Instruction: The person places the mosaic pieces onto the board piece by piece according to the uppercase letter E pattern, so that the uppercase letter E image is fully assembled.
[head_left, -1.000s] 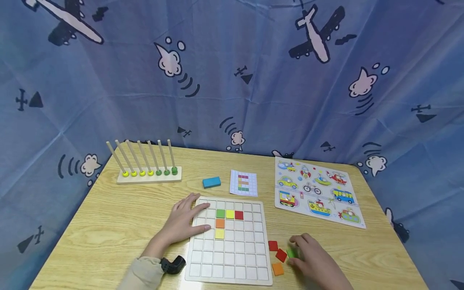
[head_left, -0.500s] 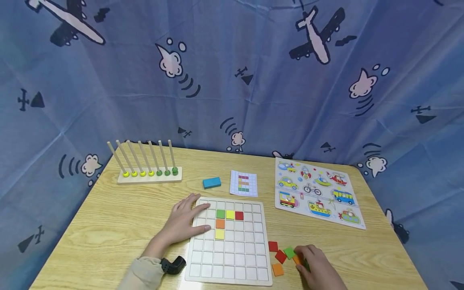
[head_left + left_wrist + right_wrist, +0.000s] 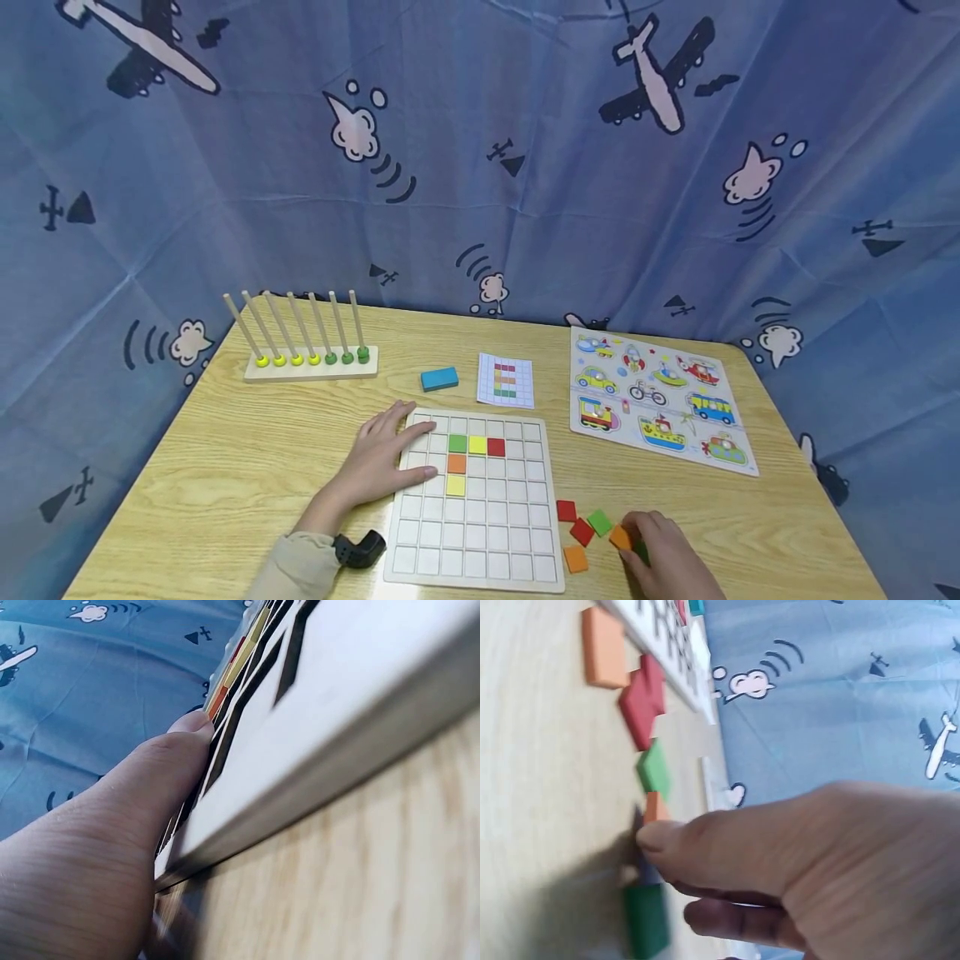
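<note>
My left hand [image 3: 387, 457] rests across the left edge of a white gridded board [image 3: 510, 517], thumb on its top face in the left wrist view. On the board lie a green tile [image 3: 458, 443], a yellow tile [image 3: 477, 445] and a red tile [image 3: 496, 447] in a row. Below the green one sit an orange tile [image 3: 457, 464] and another yellow tile [image 3: 455, 485]. Right of the board, my right hand [image 3: 663, 557] pinches a loose orange tile [image 3: 620, 537] between thumb and finger. A dark green tile [image 3: 646, 919] lies beneath that hand, partly hidden in the head view.
Two red tiles [image 3: 582, 531], a light green tile [image 3: 599, 523] and another orange tile [image 3: 576, 559] lie beside the board. Behind are a patterned grid card [image 3: 506, 380], a blue block [image 3: 439, 379], a peg stand [image 3: 311, 375] and a vehicle puzzle board [image 3: 660, 400].
My right hand has moved off the light green tile, toward the right and nearer me, and taken hold of the orange tile. The left hand stays put.
</note>
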A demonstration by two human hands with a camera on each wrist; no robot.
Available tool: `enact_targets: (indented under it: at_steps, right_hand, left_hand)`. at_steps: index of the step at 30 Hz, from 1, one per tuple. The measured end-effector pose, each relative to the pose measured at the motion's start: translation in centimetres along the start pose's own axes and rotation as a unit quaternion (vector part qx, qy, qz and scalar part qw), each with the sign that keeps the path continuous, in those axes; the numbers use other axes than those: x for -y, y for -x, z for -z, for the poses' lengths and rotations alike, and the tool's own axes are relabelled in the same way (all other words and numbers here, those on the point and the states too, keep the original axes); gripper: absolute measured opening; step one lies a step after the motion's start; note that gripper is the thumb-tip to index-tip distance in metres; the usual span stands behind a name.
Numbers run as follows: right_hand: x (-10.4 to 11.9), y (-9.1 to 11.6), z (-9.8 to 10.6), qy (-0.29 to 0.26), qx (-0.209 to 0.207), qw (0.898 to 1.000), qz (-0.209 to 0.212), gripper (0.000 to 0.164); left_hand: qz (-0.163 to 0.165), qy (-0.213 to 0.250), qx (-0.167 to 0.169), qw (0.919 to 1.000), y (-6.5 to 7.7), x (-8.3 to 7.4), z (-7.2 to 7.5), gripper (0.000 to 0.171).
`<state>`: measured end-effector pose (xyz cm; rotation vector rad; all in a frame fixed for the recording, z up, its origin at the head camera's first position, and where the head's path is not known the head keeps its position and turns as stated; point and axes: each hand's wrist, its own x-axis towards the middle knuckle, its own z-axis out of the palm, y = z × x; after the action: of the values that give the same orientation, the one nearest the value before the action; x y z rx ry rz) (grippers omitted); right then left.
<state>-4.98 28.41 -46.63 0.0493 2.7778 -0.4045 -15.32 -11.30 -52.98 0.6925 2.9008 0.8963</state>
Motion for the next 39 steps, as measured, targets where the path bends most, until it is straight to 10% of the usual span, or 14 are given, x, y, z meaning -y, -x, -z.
enact_targets:
  at_steps: [12,24,39]
  right_hand:
    - [3.1,0.5,0.9,-0.011,-0.033,0.996,0.077,0.015]
    - [7.7,-2.5,-0.2,0.016,-0.074,0.960,0.270,0.011]
    - [12.4,-5.9,-2.6,0.036,-0.083,0.934,0.346,0.015]
  left_hand:
    - [0.006,0.002,0.006,1.0000,0.0,0.1,0.1,0.071]
    - [0.002,-0.001,0.008,1.0000,0.0,0.1,-0.1,0.072]
    - [0.008,-0.001,0.011,0.9999,0.0,0.0,0.1,0.070]
